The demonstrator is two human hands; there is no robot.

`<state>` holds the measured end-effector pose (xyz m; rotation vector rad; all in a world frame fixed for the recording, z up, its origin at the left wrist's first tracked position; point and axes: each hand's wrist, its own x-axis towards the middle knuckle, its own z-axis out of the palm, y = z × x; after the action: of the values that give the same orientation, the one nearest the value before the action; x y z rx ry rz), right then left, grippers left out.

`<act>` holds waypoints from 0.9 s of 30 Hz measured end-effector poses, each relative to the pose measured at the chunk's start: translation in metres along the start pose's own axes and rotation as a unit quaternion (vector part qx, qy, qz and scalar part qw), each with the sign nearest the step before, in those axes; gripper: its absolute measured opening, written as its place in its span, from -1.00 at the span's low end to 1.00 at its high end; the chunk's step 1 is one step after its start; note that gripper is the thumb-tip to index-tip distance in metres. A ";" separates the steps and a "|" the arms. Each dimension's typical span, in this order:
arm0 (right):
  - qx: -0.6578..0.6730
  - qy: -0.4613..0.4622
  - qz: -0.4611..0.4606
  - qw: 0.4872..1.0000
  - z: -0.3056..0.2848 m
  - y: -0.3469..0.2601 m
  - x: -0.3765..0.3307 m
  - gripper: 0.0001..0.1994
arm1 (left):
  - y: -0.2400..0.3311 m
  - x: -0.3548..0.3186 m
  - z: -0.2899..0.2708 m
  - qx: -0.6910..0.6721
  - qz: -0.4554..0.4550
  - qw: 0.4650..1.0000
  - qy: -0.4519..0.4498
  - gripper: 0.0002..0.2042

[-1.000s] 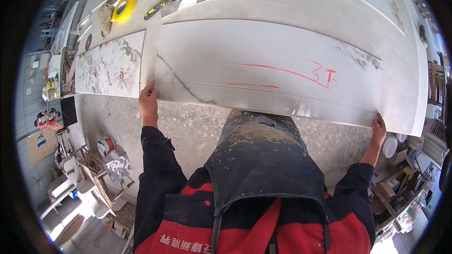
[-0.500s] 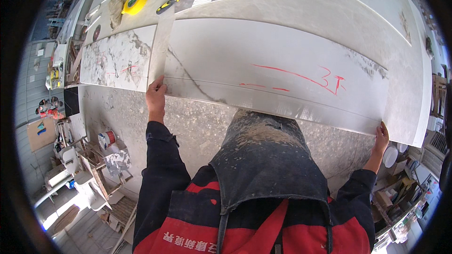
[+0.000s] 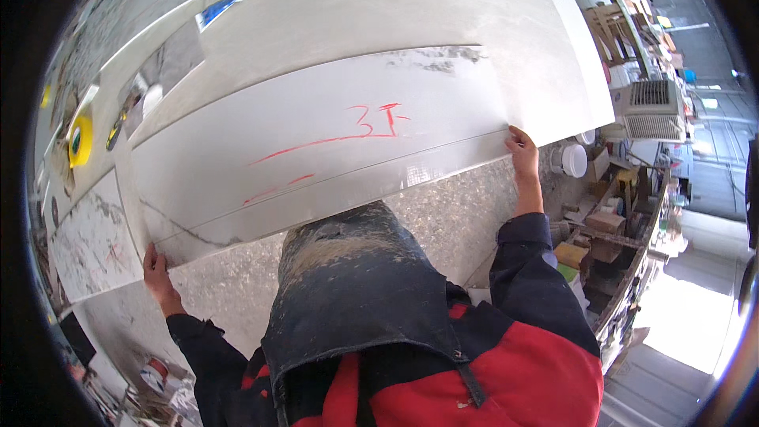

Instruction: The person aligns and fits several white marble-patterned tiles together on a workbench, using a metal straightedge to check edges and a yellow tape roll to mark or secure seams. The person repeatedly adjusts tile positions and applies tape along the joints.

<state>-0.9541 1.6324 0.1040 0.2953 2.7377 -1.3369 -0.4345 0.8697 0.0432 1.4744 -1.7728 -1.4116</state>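
The left hand (image 3: 160, 278), fingers narrow, holds the near left corner of a long white slab (image 3: 300, 115) with grey veins; the right hand (image 3: 522, 146) holds its near right corner likewise. This slab lies on the pale tabletop (image 3: 545, 83). Leftward are a smaller veined slab (image 3: 95, 233) and a yellow tape roll (image 3: 86, 142).

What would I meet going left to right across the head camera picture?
Yellow tape roll, left hand, blue packet, dark apron, right hand, white bucket, pale box with vents.
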 end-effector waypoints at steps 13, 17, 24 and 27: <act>0.031 0.007 0.003 0.999 0.003 0.000 -0.007 -0.57 | 0.030 -0.012 0.009 0.037 -0.019 0.999 0.008 -0.51; 0.026 0.025 0.002 0.999 0.003 0.001 -0.006 -0.57 | 0.033 -0.014 0.012 0.043 -0.014 0.999 0.011 -0.53; 0.061 0.016 0.027 0.998 0.005 -0.001 -0.006 -0.56 | 0.028 -0.011 0.003 0.036 -0.021 0.999 -0.003 -0.51; 0.053 0.014 0.024 0.998 0.004 0.000 -0.005 -0.56 | 0.029 -0.012 0.009 0.032 -0.033 0.999 0.009 -0.50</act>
<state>-0.9489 1.6282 0.1023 0.3864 2.6685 -1.4789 -0.4507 0.8818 0.0687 1.5868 -1.7879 -1.3812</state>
